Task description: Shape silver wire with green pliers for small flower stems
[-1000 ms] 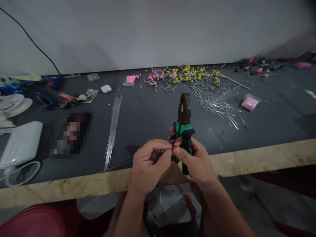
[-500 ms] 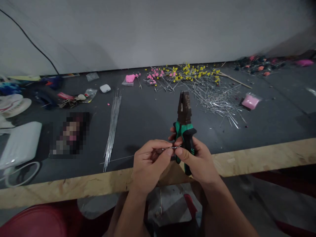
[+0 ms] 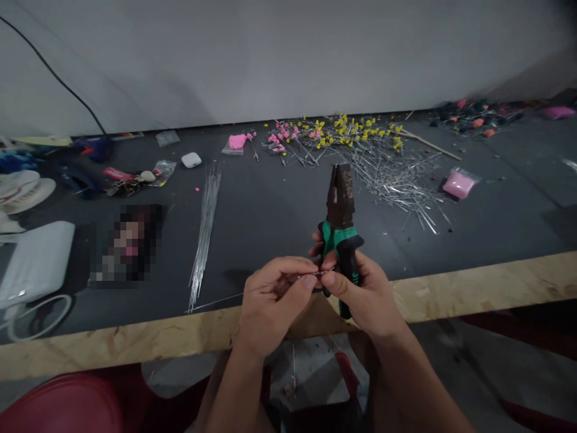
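Note:
My left hand [image 3: 277, 297] pinches a short twisted silver wire [image 3: 321, 273] between thumb and fingers near the table's front edge. The other end of that wire sits between the thumb and index finger of my right hand [image 3: 367, 294]. Green-and-black pliers [image 3: 341, 231] are also held in my right hand, jaws pointing up and away from me. A thin wire end sticks out leftward from my left hand. Left of my hands lies a bundle of straight silver wires [image 3: 206, 234].
Yellow flower-like pieces on wires [image 3: 351, 132], pink ones [image 3: 282, 137] and loose wires [image 3: 396, 183] lie at the back. A pink packet [image 3: 460, 183] is at right. A white case [image 3: 191, 160], keys [image 3: 128, 185] and a white power bank [image 3: 40, 261] are at left.
The pliers have shifted slightly to the right with my right hand. The thin wire end left of my left hand has dipped a little. Both hands keep their hold.

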A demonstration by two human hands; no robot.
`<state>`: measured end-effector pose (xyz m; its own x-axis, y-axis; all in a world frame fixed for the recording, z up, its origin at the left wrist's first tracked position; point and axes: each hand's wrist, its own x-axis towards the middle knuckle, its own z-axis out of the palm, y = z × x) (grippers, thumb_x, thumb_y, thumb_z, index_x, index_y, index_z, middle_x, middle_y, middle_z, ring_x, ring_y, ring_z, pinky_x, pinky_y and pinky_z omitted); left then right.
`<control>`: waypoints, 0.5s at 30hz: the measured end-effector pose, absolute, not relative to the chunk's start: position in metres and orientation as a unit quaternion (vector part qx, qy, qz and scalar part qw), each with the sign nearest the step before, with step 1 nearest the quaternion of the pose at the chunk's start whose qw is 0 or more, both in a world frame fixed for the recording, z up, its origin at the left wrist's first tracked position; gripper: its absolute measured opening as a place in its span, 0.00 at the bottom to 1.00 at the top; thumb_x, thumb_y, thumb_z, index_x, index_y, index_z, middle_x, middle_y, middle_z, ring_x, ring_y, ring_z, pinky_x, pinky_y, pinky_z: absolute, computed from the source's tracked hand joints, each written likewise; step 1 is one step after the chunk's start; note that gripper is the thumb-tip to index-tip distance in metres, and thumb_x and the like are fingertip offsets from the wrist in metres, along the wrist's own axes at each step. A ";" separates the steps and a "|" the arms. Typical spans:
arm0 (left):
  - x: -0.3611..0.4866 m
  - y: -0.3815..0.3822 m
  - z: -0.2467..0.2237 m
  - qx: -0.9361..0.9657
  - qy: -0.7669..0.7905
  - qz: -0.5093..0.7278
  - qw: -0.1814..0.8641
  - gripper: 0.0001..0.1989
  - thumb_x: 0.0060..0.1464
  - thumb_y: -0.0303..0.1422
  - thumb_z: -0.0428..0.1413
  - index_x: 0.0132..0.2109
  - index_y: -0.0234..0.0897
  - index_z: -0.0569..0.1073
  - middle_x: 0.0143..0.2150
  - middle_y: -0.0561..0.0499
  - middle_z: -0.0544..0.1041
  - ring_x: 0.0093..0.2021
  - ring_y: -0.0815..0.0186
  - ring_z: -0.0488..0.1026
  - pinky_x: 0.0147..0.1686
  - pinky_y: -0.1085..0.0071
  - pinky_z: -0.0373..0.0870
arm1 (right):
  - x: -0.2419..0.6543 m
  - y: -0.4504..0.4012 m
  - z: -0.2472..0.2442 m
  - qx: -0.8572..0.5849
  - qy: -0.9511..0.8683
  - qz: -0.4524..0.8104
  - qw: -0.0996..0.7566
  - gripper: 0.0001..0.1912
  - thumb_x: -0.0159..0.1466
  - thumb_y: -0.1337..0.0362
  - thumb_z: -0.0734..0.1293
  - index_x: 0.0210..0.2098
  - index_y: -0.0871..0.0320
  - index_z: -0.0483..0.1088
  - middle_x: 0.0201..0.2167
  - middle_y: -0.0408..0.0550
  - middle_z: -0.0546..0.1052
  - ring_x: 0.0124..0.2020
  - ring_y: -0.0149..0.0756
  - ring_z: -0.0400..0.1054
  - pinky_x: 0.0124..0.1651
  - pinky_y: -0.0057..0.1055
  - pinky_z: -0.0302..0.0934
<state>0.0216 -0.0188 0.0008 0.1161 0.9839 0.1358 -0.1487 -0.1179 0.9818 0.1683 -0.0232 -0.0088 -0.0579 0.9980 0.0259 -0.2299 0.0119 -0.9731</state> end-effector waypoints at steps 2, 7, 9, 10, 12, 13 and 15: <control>0.022 -0.019 -0.001 0.529 0.405 0.537 0.517 0.04 0.53 0.28 0.58 0.36 0.40 0.78 0.35 0.50 0.79 0.33 0.69 0.76 0.31 0.76 0.74 | 0.168 -0.023 -0.009 -0.419 -0.461 0.560 0.546 0.04 0.58 0.62 0.71 0.33 0.52 0.73 0.49 0.45 0.74 0.46 0.37 0.70 0.47 0.33 0.64; 0.022 -0.019 -0.002 0.546 0.415 0.548 0.479 0.03 0.51 0.27 0.59 0.34 0.38 0.77 0.34 0.49 0.79 0.32 0.69 0.76 0.29 0.76 0.74 | 0.166 -0.023 -0.010 -0.428 -0.455 0.550 0.554 0.03 0.58 0.63 0.71 0.33 0.52 0.73 0.50 0.45 0.74 0.48 0.38 0.69 0.49 0.35 0.64; 0.024 -0.018 -0.001 0.549 0.409 0.554 0.474 0.04 0.51 0.26 0.59 0.33 0.38 0.77 0.33 0.50 0.79 0.32 0.69 0.76 0.31 0.76 0.74 | 0.165 -0.023 -0.010 -0.426 -0.450 0.548 0.562 0.03 0.58 0.64 0.70 0.32 0.52 0.73 0.50 0.44 0.74 0.47 0.36 0.69 0.48 0.34 0.64; 0.025 -0.018 0.000 0.550 0.406 0.556 0.473 0.04 0.51 0.25 0.59 0.33 0.39 0.77 0.33 0.50 0.79 0.32 0.69 0.76 0.31 0.76 0.74 | 0.164 -0.022 -0.010 -0.422 -0.446 0.549 0.566 0.02 0.58 0.64 0.70 0.32 0.52 0.73 0.50 0.44 0.73 0.47 0.36 0.69 0.48 0.33 0.64; 0.026 -0.018 0.000 0.549 0.406 0.558 0.472 0.05 0.50 0.25 0.59 0.34 0.39 0.77 0.33 0.51 0.79 0.31 0.70 0.76 0.31 0.77 0.75 | 0.163 -0.022 -0.011 -0.415 -0.440 0.553 0.573 0.02 0.59 0.64 0.70 0.32 0.52 0.73 0.50 0.44 0.73 0.46 0.35 0.69 0.46 0.32 0.65; 0.027 -0.018 0.000 0.549 0.411 0.557 0.469 0.05 0.50 0.25 0.59 0.34 0.39 0.77 0.33 0.51 0.80 0.30 0.70 0.76 0.30 0.77 0.75 | 0.163 -0.022 -0.011 -0.415 -0.438 0.553 0.574 0.02 0.58 0.64 0.70 0.32 0.52 0.73 0.50 0.44 0.73 0.46 0.35 0.69 0.45 0.32 0.65; 0.028 -0.019 -0.001 0.547 0.434 0.550 0.458 0.04 0.50 0.26 0.59 0.34 0.39 0.77 0.34 0.51 0.80 0.30 0.69 0.77 0.30 0.75 0.76 | 0.163 -0.022 -0.012 -0.421 -0.437 0.551 0.573 0.03 0.58 0.63 0.71 0.32 0.52 0.73 0.49 0.45 0.74 0.46 0.36 0.69 0.44 0.31 0.66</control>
